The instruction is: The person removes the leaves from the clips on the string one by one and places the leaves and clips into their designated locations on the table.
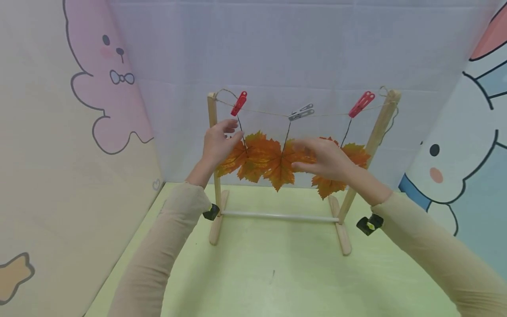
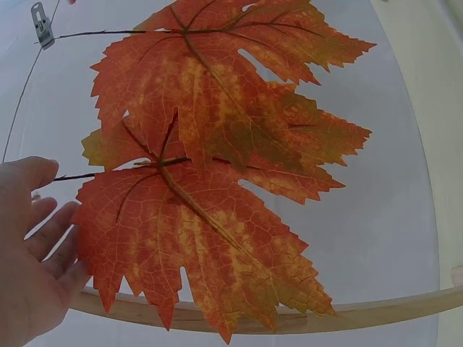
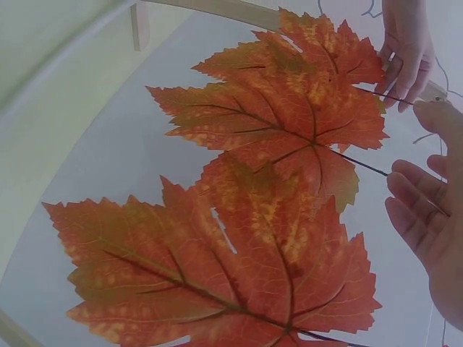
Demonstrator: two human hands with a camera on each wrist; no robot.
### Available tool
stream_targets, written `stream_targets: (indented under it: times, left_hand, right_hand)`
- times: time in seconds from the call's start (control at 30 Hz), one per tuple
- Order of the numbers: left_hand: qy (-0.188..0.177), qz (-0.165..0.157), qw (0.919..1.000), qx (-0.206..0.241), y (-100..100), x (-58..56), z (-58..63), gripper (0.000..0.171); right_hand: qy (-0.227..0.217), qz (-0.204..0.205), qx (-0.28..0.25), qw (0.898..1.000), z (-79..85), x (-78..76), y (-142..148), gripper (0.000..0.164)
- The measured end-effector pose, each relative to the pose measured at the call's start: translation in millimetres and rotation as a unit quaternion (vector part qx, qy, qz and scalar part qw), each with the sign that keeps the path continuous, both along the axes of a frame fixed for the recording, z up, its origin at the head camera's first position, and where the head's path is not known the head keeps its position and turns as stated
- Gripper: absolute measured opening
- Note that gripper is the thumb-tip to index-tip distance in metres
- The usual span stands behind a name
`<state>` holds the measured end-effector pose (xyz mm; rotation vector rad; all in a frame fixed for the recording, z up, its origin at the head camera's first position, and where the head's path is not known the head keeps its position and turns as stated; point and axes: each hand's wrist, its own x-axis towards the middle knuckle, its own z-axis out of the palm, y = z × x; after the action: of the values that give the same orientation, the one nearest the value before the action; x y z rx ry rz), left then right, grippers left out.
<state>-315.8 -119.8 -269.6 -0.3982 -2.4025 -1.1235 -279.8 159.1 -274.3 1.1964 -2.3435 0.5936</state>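
Note:
Three orange maple leaves hang by dark stems from a string: the left leaf point(image 1: 241, 159), the middle leaf point(image 1: 279, 169) and the right leaf point(image 1: 329, 186). A red clothespin point(image 1: 239, 104) holds the left stem, a grey clothespin point(image 1: 300, 113) the middle one, and another red clothespin point(image 1: 361, 105) the right one. My left hand point(image 1: 218, 143) is beside the left leaf's stem, fingers loosely bent and thumb apart. In the left wrist view its fingertips come right at the leaf's edge. My right hand point(image 1: 326, 157), thumb and fingers spread, overlaps the leaves between the middle and right stems.
The string point(image 1: 265, 112) is tied between two wooden posts, a left post point(image 1: 212, 110) and a right post point(image 1: 382, 123). A white rod point(image 1: 277, 216) joins their feet above the pale green table point(image 1: 253, 273). Behind hangs a white cloth point(image 1: 277, 48); cartoon-printed panels flank both sides.

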Motion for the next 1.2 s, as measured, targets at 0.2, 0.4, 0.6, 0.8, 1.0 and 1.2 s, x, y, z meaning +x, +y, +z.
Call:
stream_targets:
  times: [0.2, 0.4, 0.6, 0.8, 1.0, 1.2]
  left_hand:
    - [0.004, 0.005, 1.0, -0.004, 2, -0.8, 0.9, 0.025]
    - [0.018, 0.002, 0.9997, -0.013, 4, -0.2, 1.3, 0.021]
    - [0.023, -0.003, 0.9996, -0.014, 5, -0.9, 0.3, 0.021]
    - [0.021, -0.005, 0.9995, -0.022, 6, -2.0, -1.3, 0.02]
    - [0.011, -0.004, 0.9997, -0.023, 7, -2.8, -4.1, 0.019]
    - [0.022, -0.002, 0.9995, -0.021, 6, -4.5, -4.9, 0.02]
  right_hand:
    - [0.014, 0.018, -0.015, 1.0, 11.8, -4.2, -9, 0.048]
    - [0.018, 0.023, -0.027, 0.999, 21.6, -5.6, -18, 0.047]
    - [0.017, 0.016, -0.032, 0.999, 31.6, -4.8, -29, 0.046]
    - [0.021, 0.01, -0.041, 0.999, 41.1, -5.6, -43, 0.044]
    - [0.022, -0.016, -0.043, 0.999, 48.2, -10.2, -56, 0.043]
    - [0.019, -0.037, -0.072, 0.997, 50.5, -16.5, -69, 0.044]
